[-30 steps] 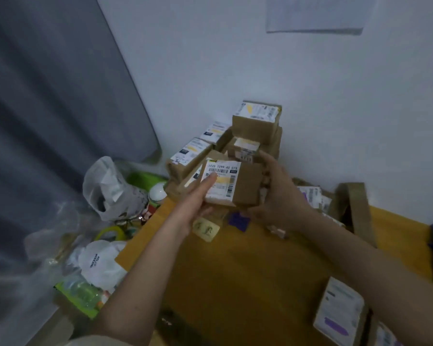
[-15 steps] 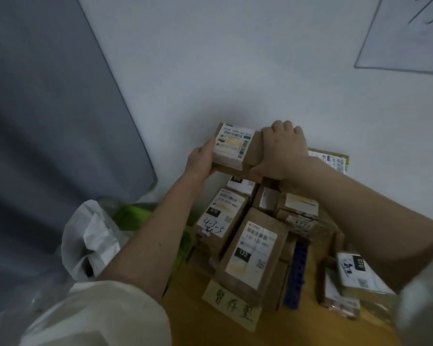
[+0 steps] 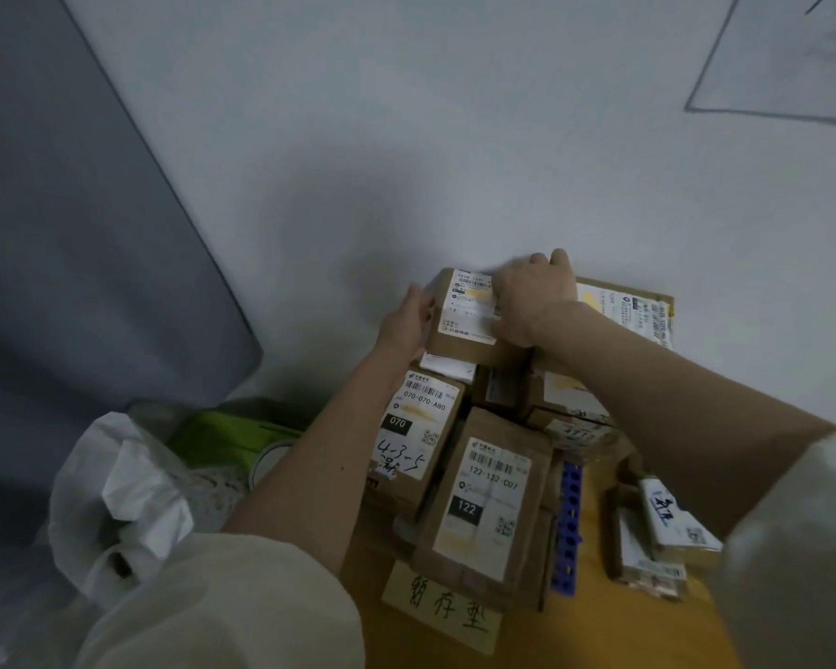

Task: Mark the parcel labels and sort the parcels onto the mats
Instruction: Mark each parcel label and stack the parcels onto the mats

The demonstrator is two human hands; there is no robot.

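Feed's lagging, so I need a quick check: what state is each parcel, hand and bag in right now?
Top parcel: on the stack by the wall, label up, held on both sides.
Left hand: pressed flat on its left side.
Right hand: gripping its right end.
070 parcel: label up, handwritten.
122 parcel: label up, no handwriting.
White bag: crumpled.

Brown cardboard parcel [image 3: 459, 325] with white label, atop parcel stack [image 3: 483, 456] against wall, label upward

Both hands [image 3: 409, 321] [image 3: 532, 294] outstretched — (fingers [image 3: 558, 257] curled).
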